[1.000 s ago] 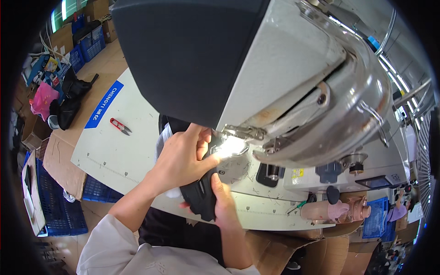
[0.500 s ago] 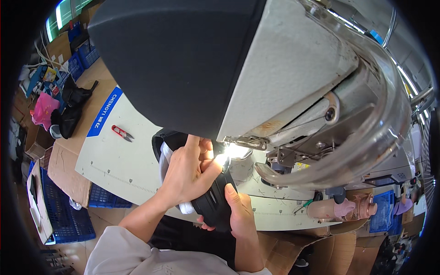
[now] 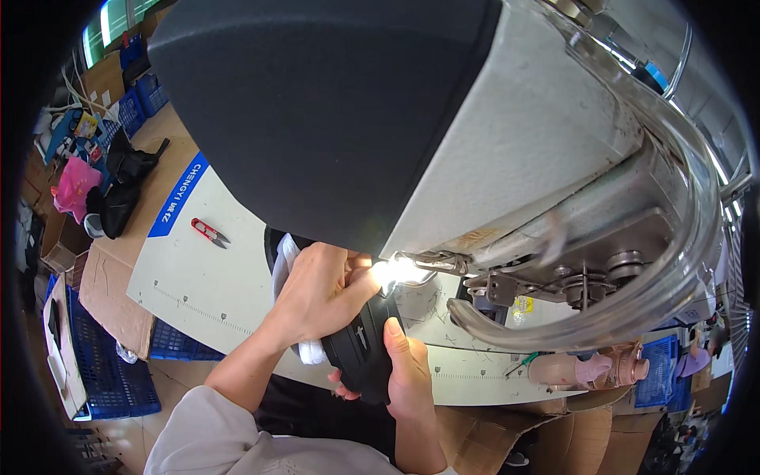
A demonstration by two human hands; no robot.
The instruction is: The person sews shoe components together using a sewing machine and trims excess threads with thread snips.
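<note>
A black piece with moulded ridges (image 3: pixel 360 340) and white fabric (image 3: pixel 311 351) along its far-left side lies under the head of a sewing machine (image 3: pixel 443 190). I cannot make out whether it is a shoe upper. My left hand (image 3: pixel 321 293) presses on its upper part with fingers bent, right beside the brightly lit needle area; glare hides the fingertips. Lower down, my right hand (image 3: pixel 408 364) grips the near end, thumb on top and fingers curled underneath. Red thread snips (image 3: pixel 210 233) rest on the pale machine table (image 3: pixel 190 273) to the left.
A clear curved guard (image 3: pixel 586 336) juts out on the machine's right. Beyond it stand a pink bottle (image 3: pixel 570 370) and a green-handled tool (image 3: pixel 522 362). Blue crates (image 3: pixel 119 388), cardboard (image 3: pixel 119 293) and a black bag-like item (image 3: pixel 127 186) are at the left.
The machine's lever has swung down and is blurred by motion. The black piece and both hands have shifted slightly left, and the view has moved a little. Both hands keep their hold.
</note>
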